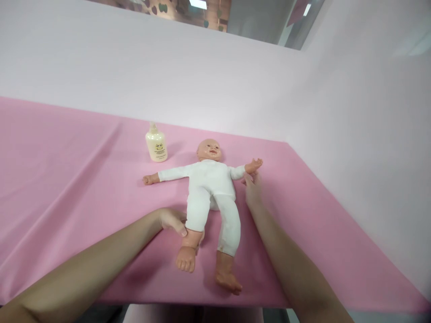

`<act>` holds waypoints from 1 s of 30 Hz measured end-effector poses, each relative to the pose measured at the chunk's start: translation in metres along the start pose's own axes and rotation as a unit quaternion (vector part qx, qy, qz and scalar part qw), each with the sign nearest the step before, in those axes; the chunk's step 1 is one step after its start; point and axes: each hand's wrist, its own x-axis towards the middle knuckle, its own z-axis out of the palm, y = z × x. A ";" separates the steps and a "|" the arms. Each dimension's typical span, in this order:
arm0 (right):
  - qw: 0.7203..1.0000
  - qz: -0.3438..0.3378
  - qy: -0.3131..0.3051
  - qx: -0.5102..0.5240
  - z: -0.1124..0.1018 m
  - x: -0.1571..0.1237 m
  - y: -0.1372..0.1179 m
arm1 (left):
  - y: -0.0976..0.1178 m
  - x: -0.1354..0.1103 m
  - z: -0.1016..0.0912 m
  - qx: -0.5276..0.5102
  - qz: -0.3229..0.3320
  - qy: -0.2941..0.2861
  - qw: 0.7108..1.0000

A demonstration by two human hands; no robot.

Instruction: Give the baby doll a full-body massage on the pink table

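A baby doll point(210, 188) in a white bodysuit lies on its back on the pink cloth point(67, 170), arms spread, bare feet toward me. My left hand point(173, 220) is closed around the doll's lower leg just above the ankle, thumb on top. My right hand point(253, 190) reaches to the doll's outstretched arm and touches it near the wrist; its fingers are blurred and partly hidden. A cream lotion bottle point(156, 144) with a pump top stands upright beyond the doll's other arm, left of its head.
White partition walls point(353, 134) close in the pink-covered table at the back and on the right. The table's front edge point(188, 306) runs just below the doll's feet.
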 end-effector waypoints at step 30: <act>0.944 -0.201 -0.154 -0.213 0.008 -0.024 -0.015 | -0.012 0.006 -0.016 -0.157 0.211 0.124 0.957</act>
